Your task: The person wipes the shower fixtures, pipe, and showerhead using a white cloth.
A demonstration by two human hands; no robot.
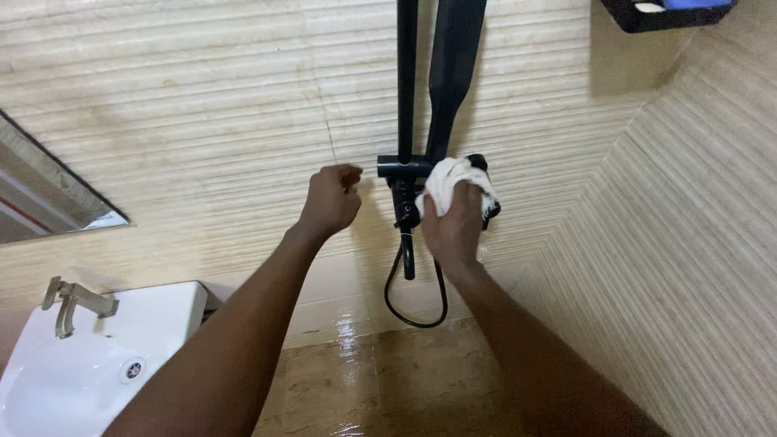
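My right hand (452, 226) is closed around a crumpled white cloth (453, 180), pressing it against the black shower mixer (409, 167) on the ribbed beige wall (202, 105). My left hand (330, 198) is curled into a loose fist just left of the mixer's end, holding nothing I can see; whether it touches the fitting I cannot tell. A black riser pipe (406, 73) runs up from the mixer, and a black hose (414, 299) loops below it. A white basin (89, 364) with a metal tap (73, 301) sits at lower left.
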